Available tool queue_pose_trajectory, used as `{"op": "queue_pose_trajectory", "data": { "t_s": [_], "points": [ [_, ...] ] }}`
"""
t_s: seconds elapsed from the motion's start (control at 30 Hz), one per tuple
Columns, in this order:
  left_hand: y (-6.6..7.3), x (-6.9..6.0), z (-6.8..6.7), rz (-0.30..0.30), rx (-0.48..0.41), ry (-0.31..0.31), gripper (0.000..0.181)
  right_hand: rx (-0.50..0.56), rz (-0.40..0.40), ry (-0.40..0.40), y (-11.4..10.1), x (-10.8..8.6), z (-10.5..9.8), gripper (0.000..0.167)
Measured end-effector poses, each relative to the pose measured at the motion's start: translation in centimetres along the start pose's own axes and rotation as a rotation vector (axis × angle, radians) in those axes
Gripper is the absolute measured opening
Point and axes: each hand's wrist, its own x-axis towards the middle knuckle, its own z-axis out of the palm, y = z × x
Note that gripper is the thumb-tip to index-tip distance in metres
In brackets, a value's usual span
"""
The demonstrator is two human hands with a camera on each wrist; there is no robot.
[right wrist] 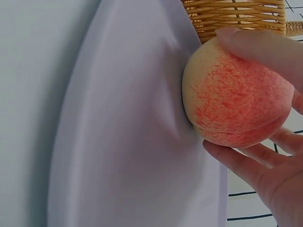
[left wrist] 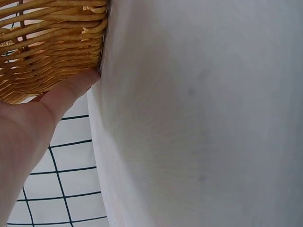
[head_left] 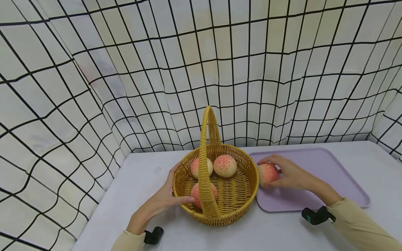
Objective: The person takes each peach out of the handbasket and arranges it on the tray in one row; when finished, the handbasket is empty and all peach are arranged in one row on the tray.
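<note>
A yellow wicker basket point(head_left: 233, 214) with an arched handle holds three pink-and-cream peaches, among them a rear peach point(head_left: 225, 166), a left peach point(head_left: 195, 168) and a front peach point(head_left: 195, 195) partly behind the handle. My left hand point(head_left: 161, 197) holds the basket's left side, the thumb at the front rim and the fingers along the outer wall; in the left wrist view one digit reaches the basket's base. My right hand point(head_left: 292, 172) grips another peach point(right wrist: 236, 94) between thumb and fingers, at the left edge of a purple tray point(head_left: 317, 167), close to the basket.
Basket and tray stand side by side on a white table point(head_left: 125, 188). White walls covered by black netting point(head_left: 185, 80) rise behind the table and at both sides. Black wrist cameras sit on both forearms.
</note>
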Motion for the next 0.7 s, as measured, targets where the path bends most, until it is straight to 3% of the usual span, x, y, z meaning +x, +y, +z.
{"op": "queue_pose_trajectory", "data": {
  "t_s": [0.33, 0.7],
  "points": [
    [-0.07, 0.00, 0.23, 0.001, -0.017, 0.002, 0.128, -0.045, -0.016, 0.044, 0.24, 0.87, 0.66, 0.065],
    [-0.01, 0.07, 0.01, 0.004, 0.000, 0.000, 0.127, -0.056, -0.038, 0.030, 0.06, 1.02, 0.16, 0.065]
  ]
}}
